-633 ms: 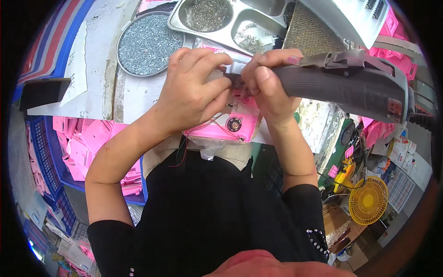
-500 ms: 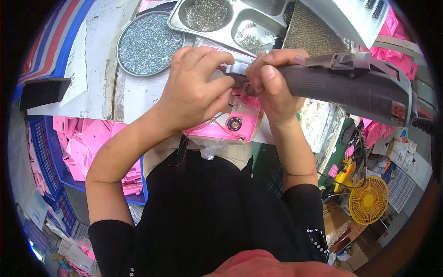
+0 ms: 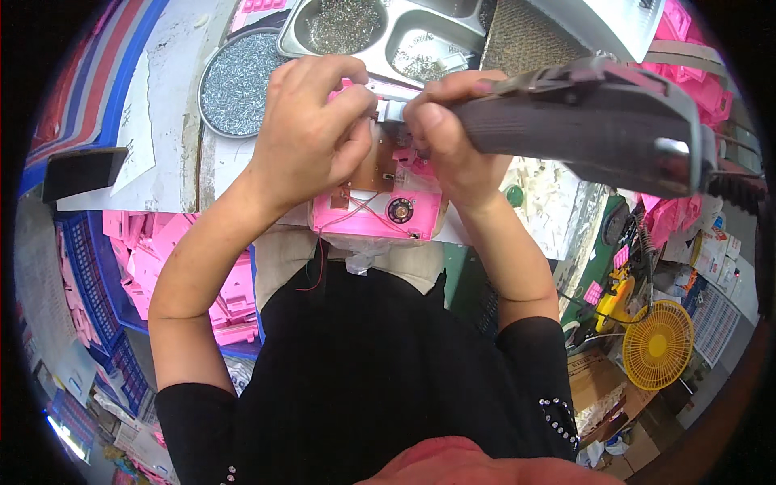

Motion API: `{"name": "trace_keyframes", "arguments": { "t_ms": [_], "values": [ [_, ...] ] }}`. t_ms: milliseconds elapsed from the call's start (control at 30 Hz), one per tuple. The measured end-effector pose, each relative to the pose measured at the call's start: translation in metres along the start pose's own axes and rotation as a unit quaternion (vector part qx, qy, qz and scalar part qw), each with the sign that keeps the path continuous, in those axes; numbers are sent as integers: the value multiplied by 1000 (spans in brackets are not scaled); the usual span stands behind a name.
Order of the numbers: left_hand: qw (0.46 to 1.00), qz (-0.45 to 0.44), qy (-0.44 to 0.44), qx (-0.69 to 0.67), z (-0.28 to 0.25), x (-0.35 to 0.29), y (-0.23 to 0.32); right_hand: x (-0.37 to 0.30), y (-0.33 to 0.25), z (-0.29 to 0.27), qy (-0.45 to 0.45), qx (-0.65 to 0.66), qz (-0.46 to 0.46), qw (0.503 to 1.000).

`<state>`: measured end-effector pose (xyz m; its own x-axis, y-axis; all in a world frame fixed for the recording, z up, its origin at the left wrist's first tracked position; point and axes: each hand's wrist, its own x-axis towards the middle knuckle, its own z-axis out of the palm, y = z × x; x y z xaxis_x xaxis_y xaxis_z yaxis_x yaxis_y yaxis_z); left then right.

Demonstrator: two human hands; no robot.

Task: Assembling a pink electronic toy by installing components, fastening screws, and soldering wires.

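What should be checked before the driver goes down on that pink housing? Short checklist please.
1. Left hand steadies pink housing: ok.
2. Right hand grips electric screwdriver: ok.
3. Bit tip seated on a screw: cannot tell, fingers hide it.
4. Red wires away from the tip: cannot tell.
5. Screw supply in round tray: ok.
6. Housing supported on bench edge: ok.

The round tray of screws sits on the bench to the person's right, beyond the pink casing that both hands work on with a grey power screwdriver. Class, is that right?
Not quite. In the head view the round tray of screws lies to the person's left, not right. The rest stands: left hand and right hand work on the pink casing with the grey power screwdriver.
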<state>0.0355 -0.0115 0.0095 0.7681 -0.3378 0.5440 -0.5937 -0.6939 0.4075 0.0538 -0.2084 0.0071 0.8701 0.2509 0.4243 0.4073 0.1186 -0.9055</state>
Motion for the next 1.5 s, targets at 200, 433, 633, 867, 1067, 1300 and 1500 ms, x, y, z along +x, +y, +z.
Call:
{"name": "trace_keyframes", "arguments": {
  "t_ms": [200,433,633,867,1067,1300,1500],
  "values": [
    [1000,-25,11,-14,2,-14,3,2,9,11,-18,-141,-137,980],
    [999,-19,36,-27,10,-17,4,-3,-1,11,13,-11,-9,1000],
    [999,-10,36,-30,14,-11,11,-4,3,6,9,3,-19,1000],
    [1000,17,16,-20,18,-7,14,-6,10,-8,12,-45,-31,998],
    [984,152,-32,83,22,8,8,-7,-4,-19,59,25,-16,998],
    [961,223,-145,80,17,30,6,-8,-22,-35,60,128,2,990],
    [950,255,-167,74,21,40,3,-8,-24,-45,51,125,-29,990]
  ]
}}
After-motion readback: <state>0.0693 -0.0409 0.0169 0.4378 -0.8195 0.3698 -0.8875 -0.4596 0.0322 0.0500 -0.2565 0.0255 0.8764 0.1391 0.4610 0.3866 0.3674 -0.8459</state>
